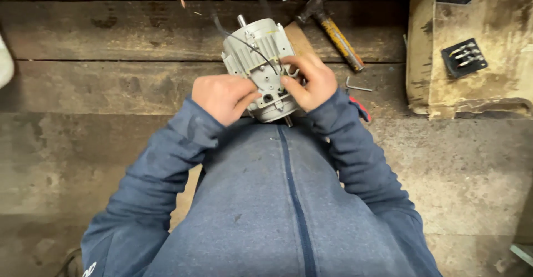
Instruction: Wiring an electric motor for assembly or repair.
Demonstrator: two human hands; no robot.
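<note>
A grey finned electric motor (pixel 261 46) with a short shaft at its far end rests on the dark wooden bench (pixel 111 82), right in front of my body. My left hand (pixel 223 96) grips the motor's near left side, fingers curled against the housing. My right hand (pixel 310 80) is closed on its near right side, fingertips pinching at the top plate where a thin black wire (pixel 244 43) runs across. What the fingertips pinch is too small to tell.
A hammer (pixel 332 28) with a yellowish handle lies behind the motor to the right. A small bent hex key (pixel 356 86) lies beside my right hand. A worn beige machine housing (pixel 469 44) with a black terminal block stands at the right.
</note>
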